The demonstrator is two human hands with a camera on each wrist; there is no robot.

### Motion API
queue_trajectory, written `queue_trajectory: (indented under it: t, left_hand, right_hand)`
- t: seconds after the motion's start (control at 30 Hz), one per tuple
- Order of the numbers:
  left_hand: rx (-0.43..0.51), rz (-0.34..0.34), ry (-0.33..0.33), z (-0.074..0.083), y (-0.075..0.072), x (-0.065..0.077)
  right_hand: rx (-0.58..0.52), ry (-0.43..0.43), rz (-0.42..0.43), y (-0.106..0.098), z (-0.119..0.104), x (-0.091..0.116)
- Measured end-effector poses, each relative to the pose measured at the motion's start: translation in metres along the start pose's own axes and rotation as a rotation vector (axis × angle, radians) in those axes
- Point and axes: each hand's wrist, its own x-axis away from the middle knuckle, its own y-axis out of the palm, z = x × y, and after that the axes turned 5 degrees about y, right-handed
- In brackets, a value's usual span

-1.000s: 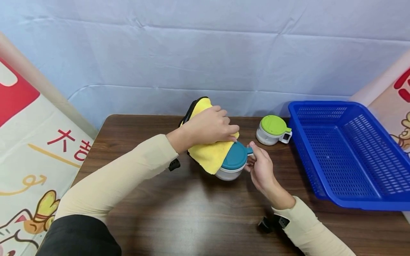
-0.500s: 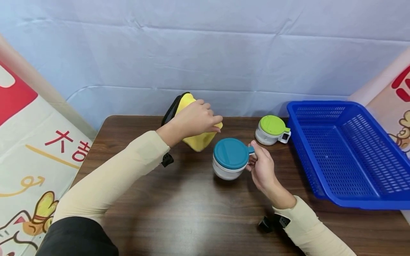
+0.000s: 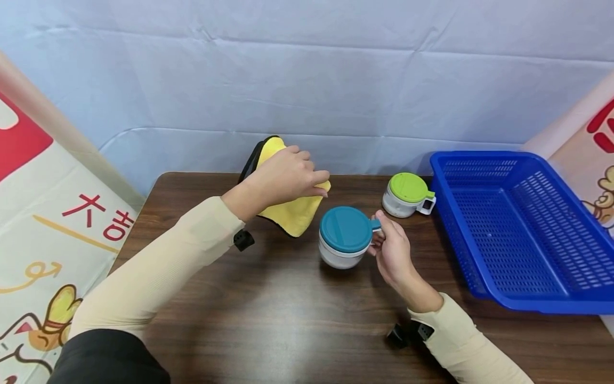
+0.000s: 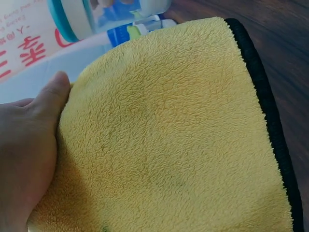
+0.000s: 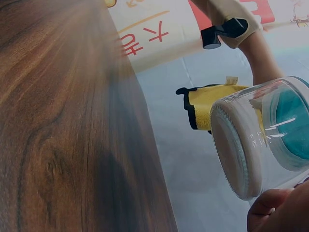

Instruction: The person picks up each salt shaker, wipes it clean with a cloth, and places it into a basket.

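Observation:
My left hand (image 3: 287, 178) grips a yellow cloth (image 3: 296, 213) with black edging, which hangs down from the fingers. In the left wrist view the cloth (image 4: 174, 125) fills most of the picture, with the thumb along its edge. My right hand (image 3: 394, 249) holds a clear jar (image 3: 341, 257) with a blue-green lid (image 3: 346, 229) by its handle. The jar is lifted off the table, as the right wrist view shows its glass base (image 5: 234, 150). Cloth and jar are apart. A second jar with a green lid (image 3: 409, 188) stands farther back to the right.
A blue plastic basket (image 3: 472, 280) sits on the right of the dark wooden table (image 3: 268, 325), close beside the green-lidded jar. Behind the table's back edge hangs a pale cloth backdrop (image 3: 307, 90). A printed sheet (image 3: 96, 250) is at the left.
The cloth in my left hand has come off the blue-green lid and moved left, away from the jar, uncovering it. My right hand keeps its grip on the jar, nearly still.

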Motion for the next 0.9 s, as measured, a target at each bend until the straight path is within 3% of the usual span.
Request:
queue_trajectory:
  t: [0.43,0.9]
  left_hand:
    - [0.08,0.046,0.012,0.008,-0.013,0.003]
    - [0.174,0.027,0.019,0.028,-0.035,0.004]
  right_hand:
    - [-0.004,0.002,0.004,0.0,-0.003,-0.001]
    - [-0.005,0.015,0.032,0.002,-0.002,-0.002]
